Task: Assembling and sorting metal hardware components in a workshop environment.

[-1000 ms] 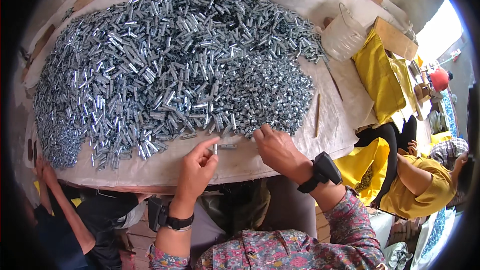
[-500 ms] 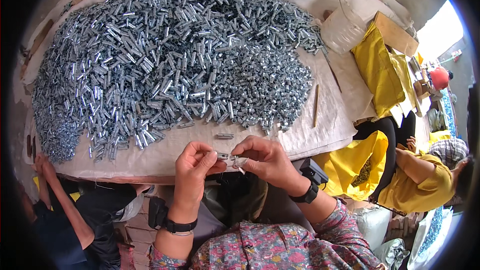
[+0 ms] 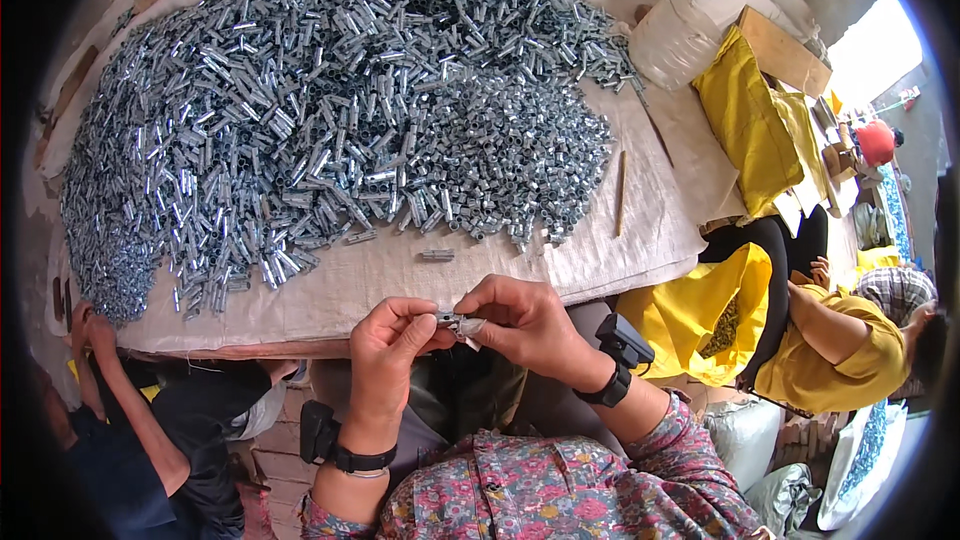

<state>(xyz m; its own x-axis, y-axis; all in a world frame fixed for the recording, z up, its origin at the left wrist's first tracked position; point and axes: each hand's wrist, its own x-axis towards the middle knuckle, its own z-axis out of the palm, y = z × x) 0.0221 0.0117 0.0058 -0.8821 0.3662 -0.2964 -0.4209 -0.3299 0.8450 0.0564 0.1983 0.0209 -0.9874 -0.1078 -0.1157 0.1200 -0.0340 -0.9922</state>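
My left hand [image 3: 392, 348] pinches a slotted metal sleeve [image 3: 446, 319] between thumb and fingers, just in front of the table's near edge. Against its right end, my right hand [image 3: 535, 325] is closed in a pinch on a small metal piece, mostly covered by the fingers. Something whitish [image 3: 468, 328], perhaps a wrap, shows at the right thumb tip. One loose sleeve [image 3: 435, 255] lies on the cloth beyond my hands. Behind it spreads a large heap of long metal sleeves [image 3: 270, 130], with short metal rings [image 3: 510, 160] at its right side.
Smaller metal bits [image 3: 118, 280] lie at the far left, near another person's hands [image 3: 90, 330]. Right of the heap are a thin stick [image 3: 621, 193], a clear plastic bucket [image 3: 675, 45] and a yellow sack [image 3: 750, 125]. An opened yellow bag [image 3: 690, 315] stands beside a seated co-worker [image 3: 830, 350].
My hands have come closer together, and the gap between the sleeve and the right hand's small piece has closed. The view has shifted slightly.
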